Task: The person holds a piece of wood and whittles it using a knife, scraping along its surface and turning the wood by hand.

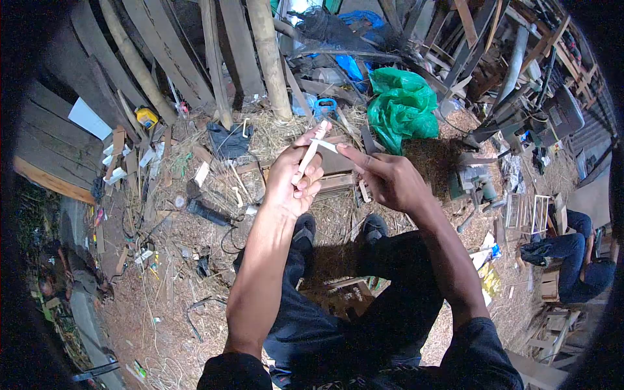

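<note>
My left hand is closed around a slim, pale wooden stick, which slants upward out of the fingers. From the other side comes my right hand, gripping a knife whose short bright blade meets the stick near its upper part. The knife's handle is mostly hidden inside the right hand. Both hands are in front of my body, above my knees and shoes. Below them is a low wooden block or box on the ground.
Wood shavings and scraps litter the floor. A green plastic bag lies ahead, near a blue handle. Boards and poles lean at the back left. A metal machine stands at right, and another person sits beyond it.
</note>
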`<action>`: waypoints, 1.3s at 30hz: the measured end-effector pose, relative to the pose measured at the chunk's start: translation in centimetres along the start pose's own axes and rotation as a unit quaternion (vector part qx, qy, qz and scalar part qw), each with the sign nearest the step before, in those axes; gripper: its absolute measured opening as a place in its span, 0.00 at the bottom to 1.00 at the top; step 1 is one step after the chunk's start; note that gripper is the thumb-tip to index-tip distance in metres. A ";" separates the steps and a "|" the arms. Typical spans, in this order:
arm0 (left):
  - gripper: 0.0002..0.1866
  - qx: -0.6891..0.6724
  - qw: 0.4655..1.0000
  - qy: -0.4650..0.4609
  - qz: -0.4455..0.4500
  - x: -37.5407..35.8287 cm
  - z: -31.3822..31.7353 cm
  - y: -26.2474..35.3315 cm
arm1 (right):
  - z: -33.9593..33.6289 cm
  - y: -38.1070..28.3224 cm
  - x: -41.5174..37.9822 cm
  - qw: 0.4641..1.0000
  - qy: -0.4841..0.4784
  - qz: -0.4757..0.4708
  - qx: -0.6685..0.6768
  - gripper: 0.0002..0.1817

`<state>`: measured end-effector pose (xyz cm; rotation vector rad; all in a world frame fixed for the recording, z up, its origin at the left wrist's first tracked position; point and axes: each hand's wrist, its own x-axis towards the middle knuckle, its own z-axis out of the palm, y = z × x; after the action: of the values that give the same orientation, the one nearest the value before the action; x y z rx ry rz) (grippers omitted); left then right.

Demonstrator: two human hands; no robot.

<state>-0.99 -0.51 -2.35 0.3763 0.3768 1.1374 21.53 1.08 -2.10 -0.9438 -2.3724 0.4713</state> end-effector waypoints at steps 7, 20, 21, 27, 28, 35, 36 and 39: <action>0.20 0.000 0.998 0.056 0.000 -0.4 0.3 -0.2 | -0.3 -0.3 0.2 0.999 0.021 0.017 0.025 0.30; 0.21 0.119 0.985 0.121 0.034 -0.6 0.4 0.3 | 1.7 -1.2 0.2 0.998 0.019 -0.004 0.053 0.31; 0.21 0.114 0.986 0.120 0.026 -0.6 0.6 0.2 | 1.6 -0.7 0.2 0.999 0.008 0.000 0.049 0.32; 0.20 0.103 0.985 0.134 0.018 -0.1 0.7 -0.5 | 0.5 -0.2 0.2 0.999 -0.007 0.013 0.028 0.32; 0.21 0.101 0.985 0.138 0.025 0.0 0.8 -0.5 | 0.9 0.2 0.1 0.999 0.003 0.002 0.047 0.31; 0.24 0.108 0.988 0.103 0.028 -0.1 0.6 -0.2 | 1.4 -0.6 -0.4 0.995 -0.005 -0.025 0.096 0.28; 0.23 0.114 0.987 0.108 0.024 -0.1 0.8 -0.2 | 1.6 0.4 -0.3 0.996 -0.003 -0.028 0.081 0.28; 0.16 0.099 0.988 0.120 0.014 0.0 1.3 -0.9 | 1.0 1.4 -0.2 0.999 0.025 -0.008 0.033 0.33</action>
<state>0.38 -0.95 -1.67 0.4208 0.7006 1.1798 21.84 1.79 -3.66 -0.8960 -2.3023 0.5116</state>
